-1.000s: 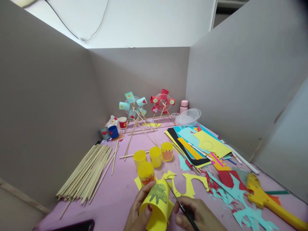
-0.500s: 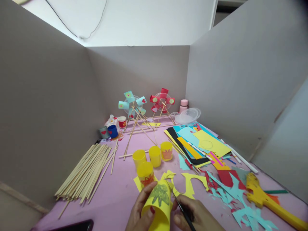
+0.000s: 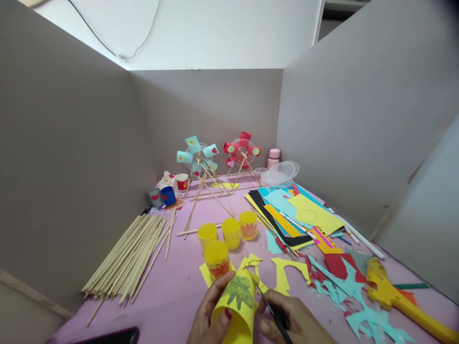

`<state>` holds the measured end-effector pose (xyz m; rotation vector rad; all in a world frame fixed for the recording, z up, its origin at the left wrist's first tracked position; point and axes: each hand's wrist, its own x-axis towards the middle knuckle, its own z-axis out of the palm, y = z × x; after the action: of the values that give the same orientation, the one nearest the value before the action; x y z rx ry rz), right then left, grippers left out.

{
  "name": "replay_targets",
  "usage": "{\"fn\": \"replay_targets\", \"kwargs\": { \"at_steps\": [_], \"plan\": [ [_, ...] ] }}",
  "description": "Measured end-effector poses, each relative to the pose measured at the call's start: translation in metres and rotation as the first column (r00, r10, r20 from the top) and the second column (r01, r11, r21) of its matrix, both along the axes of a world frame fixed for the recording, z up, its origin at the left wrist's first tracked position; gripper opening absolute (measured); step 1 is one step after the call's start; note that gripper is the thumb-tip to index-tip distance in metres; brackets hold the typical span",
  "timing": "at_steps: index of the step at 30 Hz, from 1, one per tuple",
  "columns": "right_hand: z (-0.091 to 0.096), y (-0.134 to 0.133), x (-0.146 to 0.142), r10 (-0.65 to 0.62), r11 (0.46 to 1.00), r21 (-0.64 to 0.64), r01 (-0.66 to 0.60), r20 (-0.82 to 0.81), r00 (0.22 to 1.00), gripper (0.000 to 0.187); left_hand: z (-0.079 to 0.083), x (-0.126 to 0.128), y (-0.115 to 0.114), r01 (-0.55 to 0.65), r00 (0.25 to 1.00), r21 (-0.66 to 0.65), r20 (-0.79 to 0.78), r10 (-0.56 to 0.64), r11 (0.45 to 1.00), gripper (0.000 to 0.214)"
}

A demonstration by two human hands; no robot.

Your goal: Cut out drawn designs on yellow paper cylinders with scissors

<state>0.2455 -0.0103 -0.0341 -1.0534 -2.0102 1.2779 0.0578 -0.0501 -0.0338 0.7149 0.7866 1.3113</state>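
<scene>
My left hand [image 3: 211, 313] grips a yellow paper cylinder [image 3: 245, 313] that lies tilted, its open end toward me. A green drawing [image 3: 239, 292] is on the cylinder's upper side. My right hand [image 3: 289, 317] closes around a thin dark-handled paintbrush [image 3: 275, 315], whose tip reaches the cylinder's far right edge; exact contact is hard to make out. Just beyond stands a yellow paper cup [image 3: 216, 258] with a red drawing. Behind it are more yellow cups [image 3: 230, 233], one bearing an orange drawing. Yellow paper scraps [image 3: 283, 276] lie to the right.
Wooden sticks [image 3: 125, 258] are piled at left, with a phone [image 3: 107, 337] near the front edge. Two stick-and-paper wheels, blue [image 3: 197, 155] and red [image 3: 244, 150], stand at the back. Coloured paper sheets [image 3: 315, 210], blue scraps [image 3: 373, 317] and a yellow glue gun [image 3: 401, 301] occupy the right.
</scene>
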Motion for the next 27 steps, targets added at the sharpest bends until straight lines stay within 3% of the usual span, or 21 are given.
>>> {"fn": "replay_targets", "kwargs": {
  "at_steps": [6,17,23,27],
  "plan": [
    [-0.002,0.002,0.003,-0.021,1.000,0.021,0.020,0.043,0.999,0.055,-0.002,-0.001,0.000,-0.008,1.000,0.009,0.004,0.008,1.000,0.054],
    [-0.003,-0.001,0.005,-0.072,0.996,0.069,0.064,0.133,0.988,0.048,0.010,0.003,-0.001,0.003,0.999,0.013,0.054,-0.004,1.000,0.051],
    [-0.008,0.002,0.007,-0.020,1.000,0.024,0.019,0.050,0.999,0.039,0.004,-0.001,0.000,-0.016,1.000,0.024,0.016,0.016,1.000,0.053],
    [-0.008,0.003,0.008,-0.021,0.997,0.073,0.012,0.118,0.993,0.035,0.006,-0.006,0.000,-0.002,0.999,0.052,-0.042,0.004,0.999,0.054]
  ]
}}
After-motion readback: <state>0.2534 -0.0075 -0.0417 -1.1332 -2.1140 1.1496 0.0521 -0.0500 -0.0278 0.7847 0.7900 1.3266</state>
